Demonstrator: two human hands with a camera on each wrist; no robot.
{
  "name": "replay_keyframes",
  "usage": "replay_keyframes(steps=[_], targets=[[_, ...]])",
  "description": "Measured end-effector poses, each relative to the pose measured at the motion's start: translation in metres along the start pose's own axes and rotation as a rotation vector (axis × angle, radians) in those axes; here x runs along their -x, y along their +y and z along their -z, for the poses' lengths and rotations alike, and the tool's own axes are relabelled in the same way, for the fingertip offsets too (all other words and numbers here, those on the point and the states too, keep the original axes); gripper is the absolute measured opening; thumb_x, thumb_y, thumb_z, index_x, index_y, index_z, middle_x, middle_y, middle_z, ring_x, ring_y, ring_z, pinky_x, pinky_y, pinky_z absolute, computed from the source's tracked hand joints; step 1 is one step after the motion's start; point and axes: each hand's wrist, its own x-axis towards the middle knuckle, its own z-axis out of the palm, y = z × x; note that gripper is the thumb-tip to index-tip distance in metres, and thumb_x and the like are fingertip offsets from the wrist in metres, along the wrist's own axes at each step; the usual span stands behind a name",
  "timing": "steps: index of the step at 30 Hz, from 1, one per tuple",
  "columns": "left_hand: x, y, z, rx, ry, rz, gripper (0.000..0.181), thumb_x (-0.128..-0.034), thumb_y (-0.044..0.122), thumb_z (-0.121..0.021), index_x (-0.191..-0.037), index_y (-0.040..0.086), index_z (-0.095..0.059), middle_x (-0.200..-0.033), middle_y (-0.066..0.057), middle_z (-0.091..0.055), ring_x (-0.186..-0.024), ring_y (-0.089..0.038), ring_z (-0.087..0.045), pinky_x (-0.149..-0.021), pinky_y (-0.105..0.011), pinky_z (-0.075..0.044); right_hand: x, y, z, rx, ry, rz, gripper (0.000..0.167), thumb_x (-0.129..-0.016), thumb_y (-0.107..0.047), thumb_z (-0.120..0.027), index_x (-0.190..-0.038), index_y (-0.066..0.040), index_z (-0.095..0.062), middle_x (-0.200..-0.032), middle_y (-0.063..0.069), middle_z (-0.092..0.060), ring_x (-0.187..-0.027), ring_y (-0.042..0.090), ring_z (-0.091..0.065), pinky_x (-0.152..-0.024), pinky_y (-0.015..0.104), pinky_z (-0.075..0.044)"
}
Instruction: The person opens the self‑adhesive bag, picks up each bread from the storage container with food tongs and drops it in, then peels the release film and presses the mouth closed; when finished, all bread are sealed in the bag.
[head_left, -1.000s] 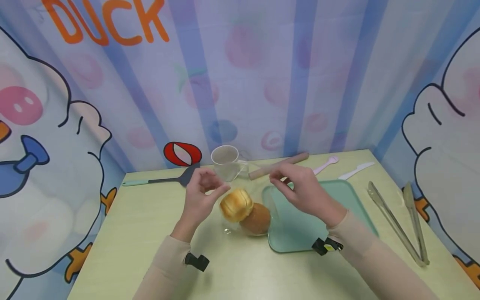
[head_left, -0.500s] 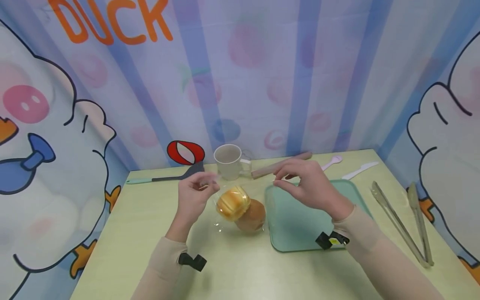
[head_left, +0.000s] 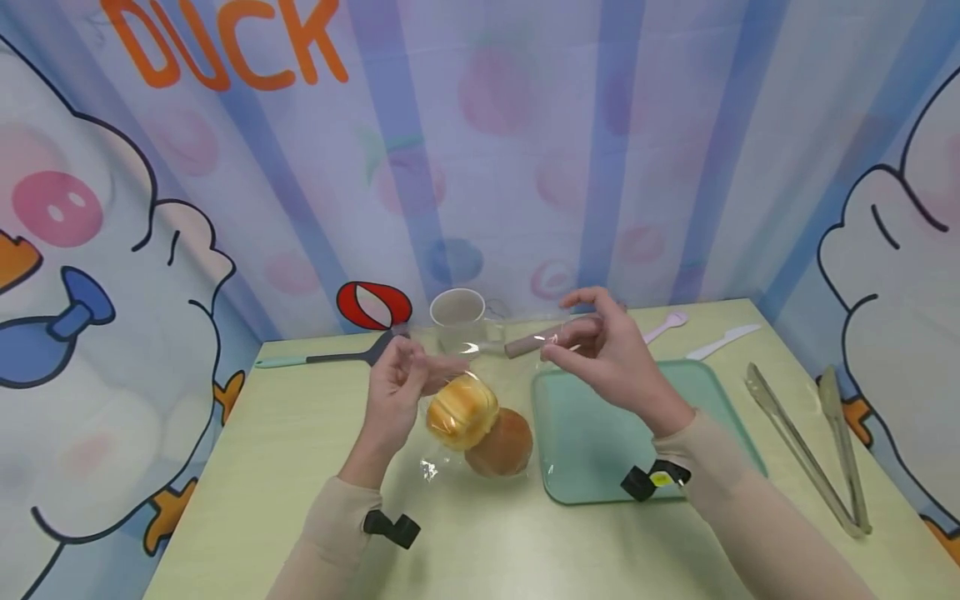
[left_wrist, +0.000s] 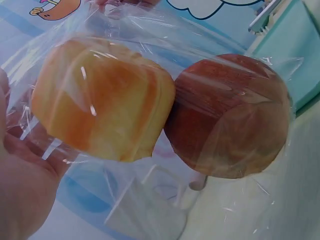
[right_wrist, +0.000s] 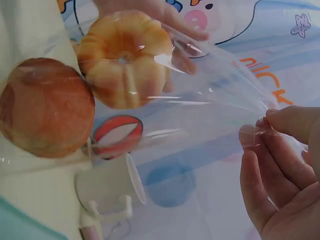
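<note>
A clear plastic bag (right_wrist: 200, 100) holds a yellow ridged bun (head_left: 462, 412) and a round brown bun (head_left: 499, 443), side by side. My right hand (head_left: 611, 358) pinches the bag's gathered edge between thumb and fingers, plainest in the right wrist view. At the bag's other side, my left hand (head_left: 397, 392) has thumb and fingers bent close by the yellow bun, gripping the film. In the left wrist view both buns fill the middle, the yellow bun (left_wrist: 102, 100) nearer the left palm and the brown bun (left_wrist: 227, 117) farther right.
A green tray (head_left: 600, 450) lies right of the buns. Behind stand a white mug (head_left: 457, 321) and a rolling pin (head_left: 532, 342), with a spatula (head_left: 337, 358) at the left. A pink spoon (head_left: 667, 323), a white knife (head_left: 723, 342) and metal tongs (head_left: 802, 454) lie at the right.
My right hand has spread its fingers more and risen slightly. The left hand has shifted a little right since half a second ago, and the bag film between the hands has moved.
</note>
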Motion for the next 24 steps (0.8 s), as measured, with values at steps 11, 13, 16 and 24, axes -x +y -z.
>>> replay_keyframes(steps=[11, 13, 16, 24], targets=[[0.013, -0.022, 0.0, 0.073, 0.12, 0.318, 0.039, -0.1101, 0.047, -0.051, -0.111, 0.007, -0.049, -0.111, -0.015, -0.079, -0.111, -0.026, -0.076, -0.095, -0.039, -0.06, 0.004, 0.033, -0.022, -0.178, -0.022, -0.211, 0.016, -0.099, -0.003, -0.071, -0.112, 0.007, -0.072, -0.101, 0.009, -0.076, -0.09, 0.013, -0.075, -0.086, 0.029, -0.061], [0.014, -0.025, 0.002, 0.08, 0.134, 0.307, 0.042, -0.1102, 0.045, -0.052, -0.113, 0.003, -0.048, -0.114, -0.017, -0.078, -0.113, -0.028, -0.075, -0.1, -0.04, -0.058, 0.004, 0.034, -0.026, -0.186, -0.012, -0.194, 0.016, -0.101, -0.003, -0.068, -0.113, 0.008, -0.071, -0.103, 0.007, -0.076, -0.092, 0.013, -0.073, -0.086, 0.029, -0.06], [0.014, -0.026, 0.004, 0.091, 0.151, 0.256, 0.039, -0.1108, 0.037, -0.054, -0.114, -0.001, -0.048, -0.119, -0.02, -0.076, -0.116, -0.031, -0.073, -0.101, -0.044, -0.057, 0.003, 0.034, -0.03, -0.218, 0.005, -0.165, 0.019, -0.103, -0.003, -0.065, -0.117, 0.01, -0.07, -0.107, 0.005, -0.077, -0.099, 0.015, -0.072, -0.089, 0.029, -0.06], [0.013, -0.026, 0.01, 0.045, 0.203, 0.179, 0.024, -0.1107, 0.024, -0.056, -0.109, 0.0, -0.054, -0.116, -0.018, -0.077, -0.11, -0.026, -0.076, -0.102, -0.057, -0.054, 0.0, 0.031, -0.039, -0.204, 0.015, -0.092, 0.019, -0.104, -0.007, -0.065, -0.118, 0.0, -0.076, -0.111, 0.009, -0.078, -0.101, 0.016, -0.073, -0.092, 0.03, -0.059]])
